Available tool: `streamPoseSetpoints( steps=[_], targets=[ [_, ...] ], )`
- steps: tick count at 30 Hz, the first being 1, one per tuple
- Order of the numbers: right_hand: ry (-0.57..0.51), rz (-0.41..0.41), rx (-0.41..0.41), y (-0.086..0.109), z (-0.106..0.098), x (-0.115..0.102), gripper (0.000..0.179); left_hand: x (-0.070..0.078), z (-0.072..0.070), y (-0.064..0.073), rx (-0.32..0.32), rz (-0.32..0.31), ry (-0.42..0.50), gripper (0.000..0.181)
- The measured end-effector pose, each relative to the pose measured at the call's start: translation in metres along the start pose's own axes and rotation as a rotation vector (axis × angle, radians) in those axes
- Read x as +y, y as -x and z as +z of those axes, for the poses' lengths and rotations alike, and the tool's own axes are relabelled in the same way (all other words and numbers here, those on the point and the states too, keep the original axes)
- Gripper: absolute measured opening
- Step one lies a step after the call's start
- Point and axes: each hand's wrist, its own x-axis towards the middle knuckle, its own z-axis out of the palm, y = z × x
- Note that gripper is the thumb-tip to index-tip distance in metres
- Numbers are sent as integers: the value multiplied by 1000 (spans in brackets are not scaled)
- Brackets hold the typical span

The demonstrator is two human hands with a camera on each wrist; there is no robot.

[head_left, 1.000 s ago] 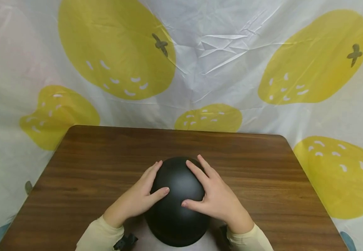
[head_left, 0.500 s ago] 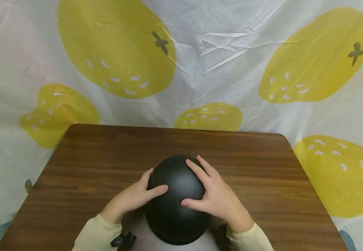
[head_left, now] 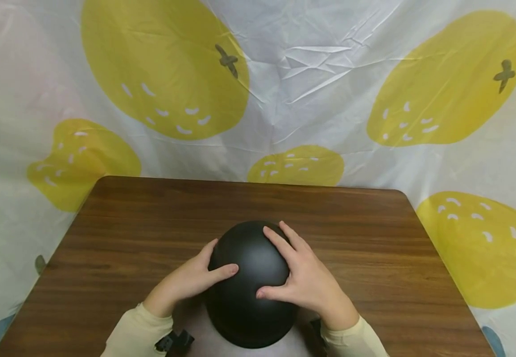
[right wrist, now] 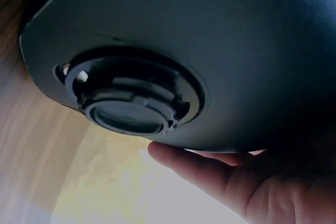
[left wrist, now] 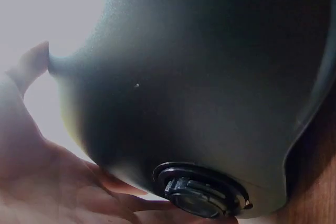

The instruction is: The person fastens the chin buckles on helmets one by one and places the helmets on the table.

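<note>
Left hand (head_left: pixel 191 280) lower than before, right hand (head_left: pixel 307 280) unmoved, both spread on black dome (head_left: pixel 251 312)

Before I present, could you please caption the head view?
Left hand and right hand cup a black dome, tabletop beyond.

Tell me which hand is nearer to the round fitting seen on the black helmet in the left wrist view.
Left. The left hand is right beside the round fitting; the right hand is across the black helmet, on its opposite side.
</note>
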Motion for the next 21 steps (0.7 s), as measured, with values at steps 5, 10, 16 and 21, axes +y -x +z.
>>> streamPoseSetpoints(
  steps=[5,10,16,21],
  targets=[
    [-28,-2,10,0,-2,-3,123,1,-9,6,-70,64,-44,114],
    [-62,13,14,0,-4,-4,123,2,-15,11,-86,116,-67,118],
    [-61,13,21,1,-6,-5,124,7,-14,15,-47,112,-100,119],
    [-55,-21,42,2,-6,-5,127,9,-12,18,-11,118,-120,121]
  ],
)
